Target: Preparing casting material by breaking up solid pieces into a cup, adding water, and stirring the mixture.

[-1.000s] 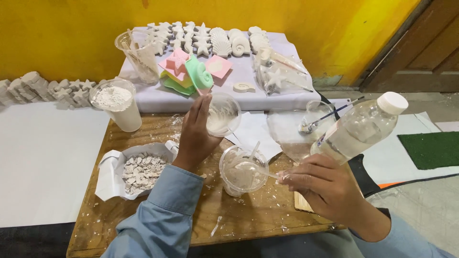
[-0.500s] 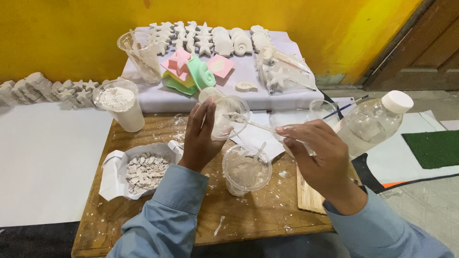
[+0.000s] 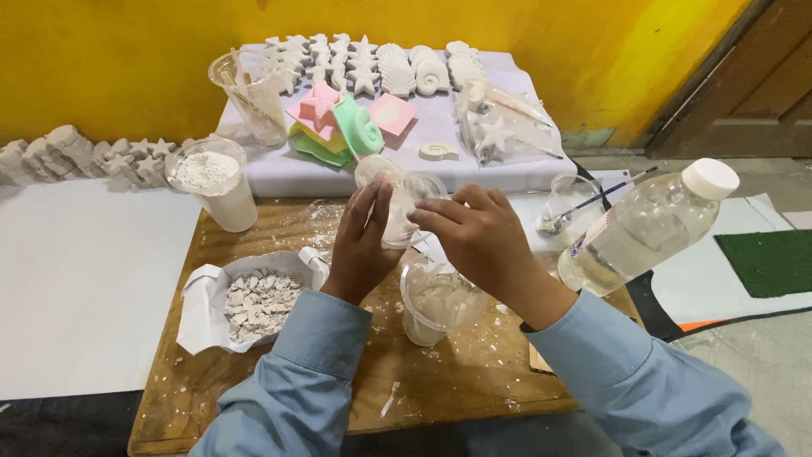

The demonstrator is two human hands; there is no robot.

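Note:
My left hand (image 3: 359,247) grips a clear plastic cup (image 3: 399,196) from the left and holds it tilted above the wooden table (image 3: 279,398). My right hand (image 3: 479,239) is at the cup's mouth with thumb and fingers pinched together. The thin stick it held a moment ago is now mostly hidden behind those fingers. Directly below both hands stands a second clear cup (image 3: 436,303) holding a white mix. Both arms wear light blue sleeves.
A capped water bottle (image 3: 644,228) stands at the right, with a glass holding a brush (image 3: 575,203) behind it. A cup of white powder (image 3: 211,179) and a paper tray of white chips (image 3: 254,305) sit left. Coloured moulds (image 3: 338,125) and white shell and star casts (image 3: 381,61) lie behind.
My right hand came up from the lower cup with the stick and moved left to the mouth of the held cup. My left hand tilted that cup toward it.

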